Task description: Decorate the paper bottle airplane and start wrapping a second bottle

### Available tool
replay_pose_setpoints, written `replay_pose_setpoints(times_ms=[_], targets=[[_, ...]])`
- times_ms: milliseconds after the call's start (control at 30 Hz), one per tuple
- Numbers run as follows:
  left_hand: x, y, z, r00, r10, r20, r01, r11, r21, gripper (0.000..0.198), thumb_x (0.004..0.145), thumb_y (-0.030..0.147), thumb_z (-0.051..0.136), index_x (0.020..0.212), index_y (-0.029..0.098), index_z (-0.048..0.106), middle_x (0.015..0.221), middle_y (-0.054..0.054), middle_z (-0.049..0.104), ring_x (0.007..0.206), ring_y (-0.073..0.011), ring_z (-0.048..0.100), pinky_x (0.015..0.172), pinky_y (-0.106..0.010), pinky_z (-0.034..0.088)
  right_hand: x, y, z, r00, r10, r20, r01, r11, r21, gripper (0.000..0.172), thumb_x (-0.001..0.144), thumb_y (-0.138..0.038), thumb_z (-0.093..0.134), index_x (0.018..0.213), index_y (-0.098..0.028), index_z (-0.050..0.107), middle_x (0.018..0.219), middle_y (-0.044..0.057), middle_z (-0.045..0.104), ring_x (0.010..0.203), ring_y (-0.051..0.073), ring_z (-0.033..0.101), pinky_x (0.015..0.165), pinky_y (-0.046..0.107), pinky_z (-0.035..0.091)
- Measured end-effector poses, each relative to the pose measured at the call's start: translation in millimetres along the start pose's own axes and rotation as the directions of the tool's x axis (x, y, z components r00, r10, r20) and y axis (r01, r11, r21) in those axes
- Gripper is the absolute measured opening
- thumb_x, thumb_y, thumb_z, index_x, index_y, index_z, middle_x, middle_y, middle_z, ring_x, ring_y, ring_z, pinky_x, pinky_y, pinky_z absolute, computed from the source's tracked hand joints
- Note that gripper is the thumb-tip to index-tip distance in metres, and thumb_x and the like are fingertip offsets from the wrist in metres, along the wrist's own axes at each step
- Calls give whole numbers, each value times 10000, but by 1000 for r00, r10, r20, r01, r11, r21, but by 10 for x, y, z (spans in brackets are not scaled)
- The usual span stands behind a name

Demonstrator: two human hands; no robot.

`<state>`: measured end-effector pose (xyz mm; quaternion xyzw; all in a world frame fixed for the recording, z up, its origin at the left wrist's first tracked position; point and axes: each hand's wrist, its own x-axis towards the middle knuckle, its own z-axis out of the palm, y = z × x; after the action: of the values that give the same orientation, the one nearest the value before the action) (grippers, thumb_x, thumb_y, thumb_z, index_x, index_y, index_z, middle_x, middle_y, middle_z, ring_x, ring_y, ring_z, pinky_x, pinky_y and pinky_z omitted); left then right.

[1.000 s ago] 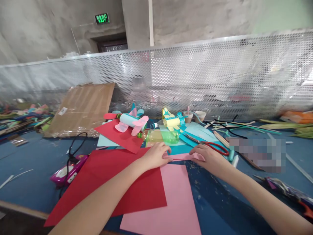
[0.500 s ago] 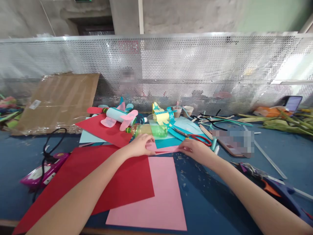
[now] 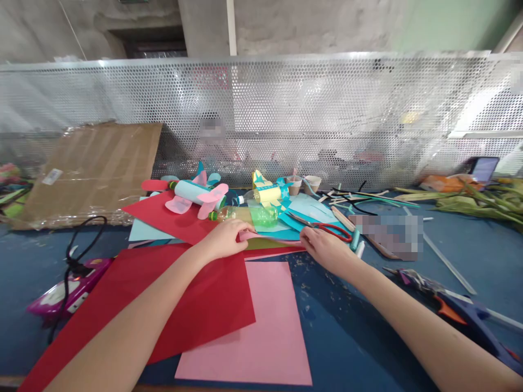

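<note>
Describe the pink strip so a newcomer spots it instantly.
On the blue table, find the larger red sheet and the left hand by its far right corner. The pink strip runs from that hand to the right hand. Unlike the broad pink sheet lying flat nearer the person, it is narrow and pinched at both ends.

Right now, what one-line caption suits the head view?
Left hand and right hand hold a pink paper strip in front of a green plastic bottle.
</note>
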<state>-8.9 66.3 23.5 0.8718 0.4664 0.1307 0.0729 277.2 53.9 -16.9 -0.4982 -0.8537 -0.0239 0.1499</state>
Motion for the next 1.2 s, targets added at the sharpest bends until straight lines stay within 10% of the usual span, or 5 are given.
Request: replay_pose_setpoints(times_ms=[400, 767, 1100, 1200], targets=[[-38, -31, -162, 986, -86, 146, 87, 996, -6, 123, 677, 300, 612, 737, 206, 664, 837, -21, 692, 761, -186, 639, 683, -266, 475, -27, -60, -33, 992, -117, 48, 111, 988, 104, 260, 972, -287, 448, 999, -217, 698, 1048, 74, 705, 1016, 213, 646, 885, 319, 487], [-14, -175, -188, 989, -142, -31, 142, 990, -13, 359, 742, 258, 535, 1089, 217, 614, 1171, -57, 660, 1107, -245, 584, 979, -368, 440, 38, -91, 1, 997, 29, -71, -29, 1000, -1, 270, 969, -209, 397, 952, -200, 667, 987, 87, 704, 969, 215, 652, 814, 290, 489], [-80, -189, -336, 992, -90, 88, 102, 985, -138, 792, 694, 376, 682, 1418, 288, 372, 1497, -69, 423, 1378, -277, 373, 1091, -402, 349, 97, -32, 52, 983, 142, -118, -142, 990, 7, 169, 948, -195, 452, 856, -187, 593, 866, 91, 674, 815, 228, 669, 724, 291, 463], [-73, -237, -315, 976, -209, 54, 215, 967, -139, 965, 663, 422, 717, 1490, 237, 255, 1496, -141, 408, 1263, -287, 507, 980, -372, 449, 108, -31, 52, 983, 146, -112, -144, 989, 22, 142, 944, -184, 459, 894, -185, 591, 869, 85, 681, 837, 231, 672, 726, 291, 471]])
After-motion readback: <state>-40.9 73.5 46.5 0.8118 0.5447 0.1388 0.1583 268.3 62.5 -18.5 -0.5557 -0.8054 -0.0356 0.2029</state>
